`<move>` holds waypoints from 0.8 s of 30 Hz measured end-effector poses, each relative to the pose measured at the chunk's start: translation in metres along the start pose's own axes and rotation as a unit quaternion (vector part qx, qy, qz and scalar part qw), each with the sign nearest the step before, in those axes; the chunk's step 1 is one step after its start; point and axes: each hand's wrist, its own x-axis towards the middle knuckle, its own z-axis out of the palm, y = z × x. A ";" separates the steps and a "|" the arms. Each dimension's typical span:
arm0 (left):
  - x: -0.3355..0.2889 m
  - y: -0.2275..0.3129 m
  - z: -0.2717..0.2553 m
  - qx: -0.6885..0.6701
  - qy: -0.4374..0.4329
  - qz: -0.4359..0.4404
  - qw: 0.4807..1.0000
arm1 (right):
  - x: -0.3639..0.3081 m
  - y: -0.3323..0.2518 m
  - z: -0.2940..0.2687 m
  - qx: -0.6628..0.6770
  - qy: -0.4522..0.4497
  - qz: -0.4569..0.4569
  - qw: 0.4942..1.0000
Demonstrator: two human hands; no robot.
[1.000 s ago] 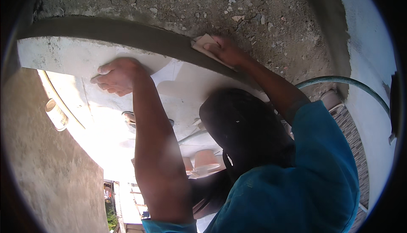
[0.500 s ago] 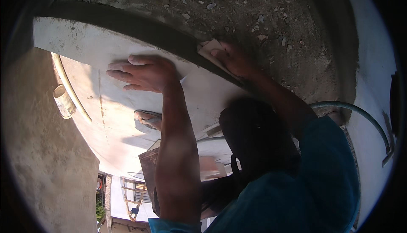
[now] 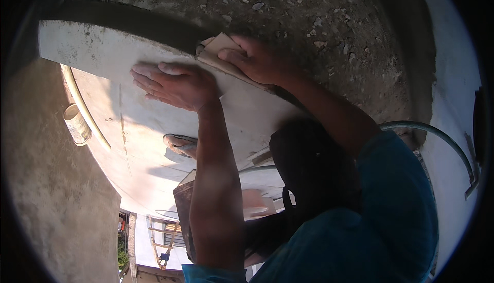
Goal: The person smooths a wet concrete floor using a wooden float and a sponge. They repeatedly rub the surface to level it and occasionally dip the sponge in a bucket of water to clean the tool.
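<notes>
Board (image 3: 221, 46) of a pale beige, flat and thin at its visible edge, is what we have in our right hand (image 3: 252, 59); its colour stands out against the dark band (image 3: 128, 23) beside it; one corner juts up past our fingers, and from there the face slants down to a long lower edge, which looks greyer and rough, as if crusted; the far left tip is darker, and its detail is too small for us to make out; much of the rest is covered by our grip, so we cannot tell its full outline.

It lies along the upper edge of the white slab (image 3: 77, 38), where that slab meets the dark band, near the middle of our view; our right hand is closed firmly around it, thumb laid across the beige face, the other fingers mostly hidden.

Our left hand (image 3: 177, 82) grips nothing; it is spread palm down on the white slab, fingers extended and slightly parted, fingertips whitish, just to the left of the board and apart from it; the slab around it is smooth and pale in places, speckled and stained toward its left end; beyond the band we see rough ground (image 3: 309, 51) strewn with stones.
</notes>
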 end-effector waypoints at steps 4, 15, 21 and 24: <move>-0.002 0.016 0.004 -0.015 -0.007 0.007 1.000 | 0.077 -0.025 0.000 -0.083 0.087 0.040 0.992; -0.001 0.020 0.004 -0.022 -0.001 0.020 1.000 | 0.139 -0.072 0.032 -0.019 0.078 -0.084 0.993; 0.007 0.009 -0.003 -0.014 0.006 0.010 1.000 | 0.075 0.039 0.012 0.046 0.067 -0.043 0.996; 0.008 0.005 -0.003 0.020 -0.012 0.002 1.000 | 0.067 0.008 0.018 0.035 0.021 -0.047 0.998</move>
